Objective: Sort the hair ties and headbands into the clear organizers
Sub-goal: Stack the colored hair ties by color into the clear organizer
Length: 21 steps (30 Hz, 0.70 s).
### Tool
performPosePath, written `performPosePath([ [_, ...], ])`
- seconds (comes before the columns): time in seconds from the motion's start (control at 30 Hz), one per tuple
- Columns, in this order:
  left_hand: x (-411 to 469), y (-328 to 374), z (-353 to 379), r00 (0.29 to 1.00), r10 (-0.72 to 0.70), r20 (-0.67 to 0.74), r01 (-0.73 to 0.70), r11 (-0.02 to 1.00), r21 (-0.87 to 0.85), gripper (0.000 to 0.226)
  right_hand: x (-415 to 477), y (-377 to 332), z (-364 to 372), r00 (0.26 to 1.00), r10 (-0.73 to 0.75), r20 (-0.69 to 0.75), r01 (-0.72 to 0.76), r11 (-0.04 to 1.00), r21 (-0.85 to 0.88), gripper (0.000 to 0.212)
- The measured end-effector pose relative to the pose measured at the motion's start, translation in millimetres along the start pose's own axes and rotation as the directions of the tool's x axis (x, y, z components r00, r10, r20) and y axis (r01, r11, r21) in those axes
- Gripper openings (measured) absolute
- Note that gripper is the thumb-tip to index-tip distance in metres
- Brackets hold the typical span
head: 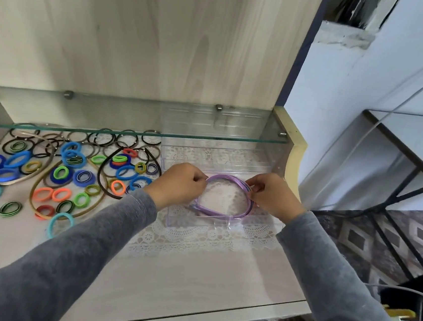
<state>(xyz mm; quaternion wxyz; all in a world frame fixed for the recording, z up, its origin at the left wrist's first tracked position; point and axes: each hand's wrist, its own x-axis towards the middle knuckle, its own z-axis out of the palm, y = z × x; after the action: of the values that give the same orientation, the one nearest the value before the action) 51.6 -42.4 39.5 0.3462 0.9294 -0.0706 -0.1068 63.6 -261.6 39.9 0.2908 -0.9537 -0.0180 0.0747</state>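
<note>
Left hand (179, 183) and right hand (272, 197) pinch the headbands (225, 180) at nine and three o'clock; best lowered flat inside the organizer (224, 224).

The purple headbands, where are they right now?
In the head view, the purple headbands sit right of centre inside the near clear organizer, pinched between the left hand and the right hand, with the loose hair ties off to their left.
</note>
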Motion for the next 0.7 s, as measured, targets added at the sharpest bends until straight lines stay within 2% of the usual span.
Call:
performPosePath([
  [0.13,0,1,-5,1.000,-0.025,0.018,0.025,0.999,-0.039,0.028,-2,-2,3,0.998,0.008,-0.068,-0.011,0.999,-0.038,0.027],
  [0.3,1,-3,2,0.994,0.030,-0.103,-0.031,1.000,0.000,0.030,-5,-1,6,0.988,-0.042,-0.148,0.026,0.993,-0.112,0.020],
  [0.47,2,-8,10,0.980,0.051,-0.192,-0.046,0.998,0.034,0.023,-7,-5,6,0.983,-0.073,-0.166,0.043,0.983,-0.178,0.023],
  [0.6,0,-7,10,0.974,0.130,-0.184,-0.102,0.982,0.159,0.024,-10,-9,6,0.983,-0.085,-0.162,0.051,0.977,-0.205,0.024],
  [0.7,-2,-3,2,0.987,0.146,-0.072,-0.128,0.970,0.207,0.022,-11,-10,7,0.981,-0.102,-0.164,0.061,0.970,-0.235,0.022],
])
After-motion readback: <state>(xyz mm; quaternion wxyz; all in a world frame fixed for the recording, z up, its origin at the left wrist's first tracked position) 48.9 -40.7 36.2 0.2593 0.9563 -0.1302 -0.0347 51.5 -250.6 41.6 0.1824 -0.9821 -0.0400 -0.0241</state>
